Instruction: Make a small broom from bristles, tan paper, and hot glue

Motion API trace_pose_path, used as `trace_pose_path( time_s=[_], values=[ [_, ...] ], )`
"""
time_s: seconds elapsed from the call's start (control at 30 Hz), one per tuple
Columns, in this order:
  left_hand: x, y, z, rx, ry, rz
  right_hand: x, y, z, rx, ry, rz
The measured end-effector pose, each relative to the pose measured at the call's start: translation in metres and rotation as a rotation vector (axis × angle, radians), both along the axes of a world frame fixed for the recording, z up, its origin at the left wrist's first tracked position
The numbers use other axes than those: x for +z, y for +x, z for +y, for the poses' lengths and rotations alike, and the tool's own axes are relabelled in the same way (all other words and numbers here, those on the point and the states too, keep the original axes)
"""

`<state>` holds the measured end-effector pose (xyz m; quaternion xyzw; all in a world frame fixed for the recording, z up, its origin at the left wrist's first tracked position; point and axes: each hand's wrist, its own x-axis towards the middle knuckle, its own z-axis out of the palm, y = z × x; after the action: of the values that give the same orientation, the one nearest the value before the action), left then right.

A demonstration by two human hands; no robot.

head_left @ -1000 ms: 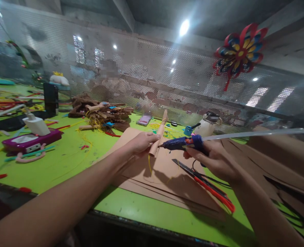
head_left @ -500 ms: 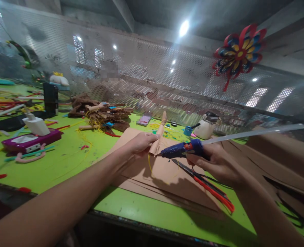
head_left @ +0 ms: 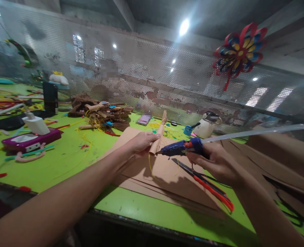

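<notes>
A rolled brown paper tube [head_left: 158, 140], narrower at its far end, is pinched between the thumb and fingers of my left hand [head_left: 144, 141]. Yellow string [head_left: 150, 166] hangs in a loop from its near end. My right hand [head_left: 217, 161] is wrapped round a blue glue gun [head_left: 185, 147], whose nozzle is at the tube's near end; whether it touches I cannot tell. A long translucent glue stick [head_left: 255, 133] sticks out of the gun's back. Below lie brown paper sheets [head_left: 141, 187] and scissors with orange-red handles [head_left: 211, 188].
A bundle of brown paper pieces [head_left: 108, 116] lies at the back left. Further left are a purple power strip [head_left: 32, 140] with a white plug [head_left: 35, 123] and a black phone-like object [head_left: 50, 97]. A white jar [head_left: 205, 127] stands at the back right, before a perforated metal screen [head_left: 146, 75].
Almost nothing differs. The glue gun has shifted very slightly left and up at the tube's near end; my left hand holds the tube in the same place.
</notes>
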<state>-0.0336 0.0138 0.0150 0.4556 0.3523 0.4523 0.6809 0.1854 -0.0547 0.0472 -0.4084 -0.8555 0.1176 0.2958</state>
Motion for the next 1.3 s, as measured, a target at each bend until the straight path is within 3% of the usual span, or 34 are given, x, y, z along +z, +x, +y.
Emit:
trace_pose_path(
  time_s=[0.67, 1.07, 1.3],
  values=[
    [-0.002, 0.0, 0.002, 0.02, 0.018, -0.004, 0.001, 0.0, 0.0, -0.013, -0.094, 0.021],
    [-0.007, -0.001, 0.006, 0.028, 0.045, 0.008, -0.004, -0.004, 0.007, -0.114, -0.072, 0.069],
    [-0.007, -0.002, 0.007, 0.053, 0.034, 0.012, -0.003, -0.001, 0.009, -0.091, -0.047, 0.095]
  ],
)
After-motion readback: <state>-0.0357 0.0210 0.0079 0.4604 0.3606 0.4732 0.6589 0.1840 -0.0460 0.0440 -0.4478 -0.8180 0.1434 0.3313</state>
